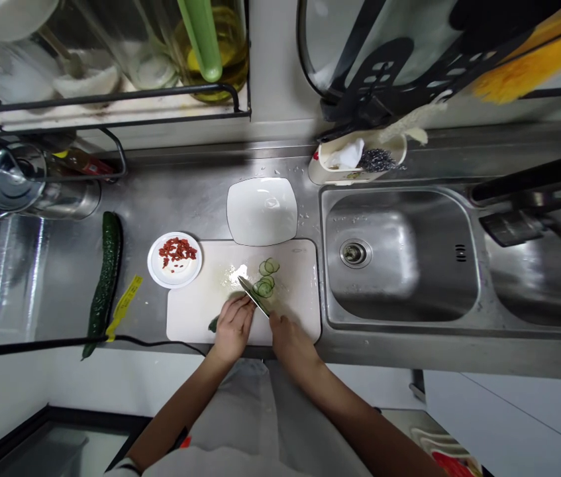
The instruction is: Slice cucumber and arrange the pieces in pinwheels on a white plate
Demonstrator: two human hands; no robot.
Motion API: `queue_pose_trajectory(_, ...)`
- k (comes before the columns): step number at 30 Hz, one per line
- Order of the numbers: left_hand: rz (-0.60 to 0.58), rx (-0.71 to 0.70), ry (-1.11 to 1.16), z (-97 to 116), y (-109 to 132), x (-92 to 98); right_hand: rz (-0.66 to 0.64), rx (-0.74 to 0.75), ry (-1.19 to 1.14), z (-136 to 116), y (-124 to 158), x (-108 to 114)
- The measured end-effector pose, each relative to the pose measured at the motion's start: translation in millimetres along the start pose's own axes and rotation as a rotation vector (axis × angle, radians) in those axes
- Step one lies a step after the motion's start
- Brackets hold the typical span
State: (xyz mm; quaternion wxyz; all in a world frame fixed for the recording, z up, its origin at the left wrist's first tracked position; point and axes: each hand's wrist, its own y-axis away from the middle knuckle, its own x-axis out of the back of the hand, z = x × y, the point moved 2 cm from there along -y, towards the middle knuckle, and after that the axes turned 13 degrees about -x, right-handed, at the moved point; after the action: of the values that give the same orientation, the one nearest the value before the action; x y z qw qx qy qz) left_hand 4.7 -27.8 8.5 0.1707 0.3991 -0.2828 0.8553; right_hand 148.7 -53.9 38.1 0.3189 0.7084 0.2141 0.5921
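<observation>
My right hand is wrapped round the handle of a kitchen knife, its blade slanting up to the left over the white cutting board. My left hand has its fingers closed over a piece of cucumber; only the dark green end shows, the rest is hidden beneath the hand. The blade lies right by the left fingertips. Several thin cucumber slices rest on the board just right of the blade. Behind the board's far edge sits a white squarish plate with nothing on it.
A white dish of small red dried berries overlaps the board's left corner. Further left lie a whole cucumber, a yellow strip and a black cable. A steel sink is at right; a sponge holder stands behind.
</observation>
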Motion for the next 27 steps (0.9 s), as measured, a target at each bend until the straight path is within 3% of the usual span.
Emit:
queue_pose_trajectory(7,-0.148,0.162,-0.040,6,-4,7.2,0.034,-0.004,0.029,1,0,-1)
queue_pose_trajectory(12,-0.181,0.230,-0.034,4,-5,12.6,0.071,-0.015,0.036,3,1,-2)
queue_pose_trajectory(22,-0.059,0.484,-0.309,-50,30,61.9,0.171,0.094,0.066,16,15,5)
queue_pose_trajectory(27,-0.044,0.561,-0.361,-65,39,70.6,0.273,0.083,0.085,25,18,8)
